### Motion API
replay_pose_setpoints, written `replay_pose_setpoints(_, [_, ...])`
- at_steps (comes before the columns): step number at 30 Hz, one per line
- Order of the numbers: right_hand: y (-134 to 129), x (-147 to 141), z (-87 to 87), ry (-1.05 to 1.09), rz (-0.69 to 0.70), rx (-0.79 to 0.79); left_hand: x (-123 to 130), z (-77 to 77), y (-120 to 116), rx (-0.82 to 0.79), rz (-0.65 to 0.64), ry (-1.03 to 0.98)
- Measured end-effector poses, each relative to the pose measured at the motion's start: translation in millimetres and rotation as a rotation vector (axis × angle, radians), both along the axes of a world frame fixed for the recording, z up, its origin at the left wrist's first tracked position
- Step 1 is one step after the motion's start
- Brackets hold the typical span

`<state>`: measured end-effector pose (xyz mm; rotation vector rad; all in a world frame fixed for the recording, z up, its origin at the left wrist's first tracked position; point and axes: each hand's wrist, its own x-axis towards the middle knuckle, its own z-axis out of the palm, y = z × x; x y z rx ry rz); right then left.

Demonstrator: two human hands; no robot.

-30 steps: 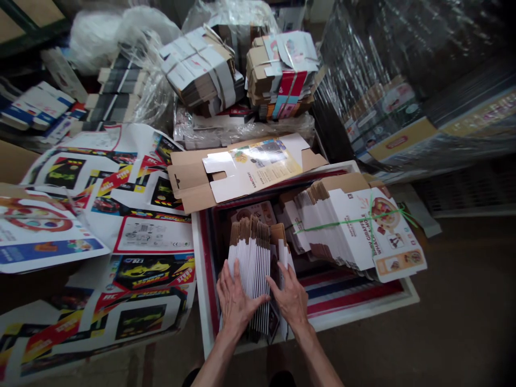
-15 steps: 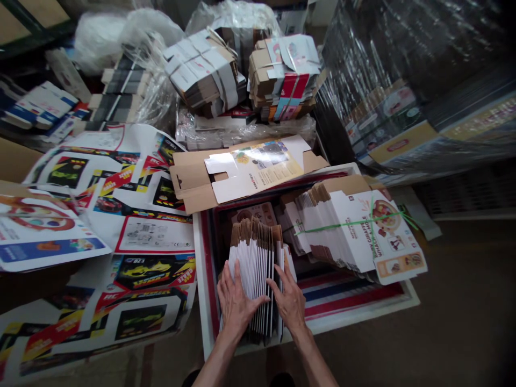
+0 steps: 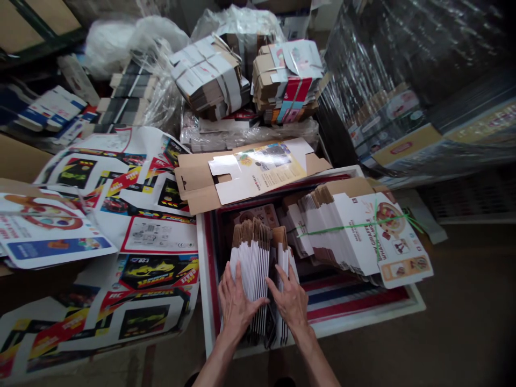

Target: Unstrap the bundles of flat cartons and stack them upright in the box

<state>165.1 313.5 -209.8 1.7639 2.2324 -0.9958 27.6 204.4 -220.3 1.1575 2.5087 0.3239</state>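
Note:
A row of folded white cartons (image 3: 250,269) with brown edges stands upright in the near left part of a shallow crate (image 3: 403,307). My left hand (image 3: 237,301) rests on this row, fingers spread on its left part and thumb across to its right edge. A dark gap separates it from a thinner group of cartons (image 3: 283,252) on the right. My right hand (image 3: 289,298) lies over that thinner group with fingers apart, its thumb pointing to the gap. Neither hand is closed round the cartons.
A green-tied carton bundle (image 3: 355,231) lies in the crate's right part. One flattened carton (image 3: 266,172) crosses the far rim. Printed sheets (image 3: 157,236) cover the left side. Strapped bundles (image 3: 209,75) stand behind, and a film-wrapped stack (image 3: 415,118) is at the right.
The gap between the two carton groups has widened, with the thinner group and my right hand shifted slightly right. My left hand stays on the larger row. The view has moved a little.

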Motion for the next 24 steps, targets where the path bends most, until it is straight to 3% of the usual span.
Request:
replay_pose_setpoints(11, [-4.9, -5.0, 2.0, 0.048, 0.028, 0.006, -3.1, -2.8, -6.8, 0.049, -0.022, -0.029])
replay_pose_setpoints(19, [-2.7, -6.3, 18.6, -0.120, 0.063, 0.032, -5.5, -1.9, -7.9, 0.042, -0.022, -0.044])
replay_pose_setpoints(24, [-5.7, -19.2, 17.4, -0.131, 0.037, 0.049, -9.2, -5.5, -12.2, 0.041, -0.042, -0.104])
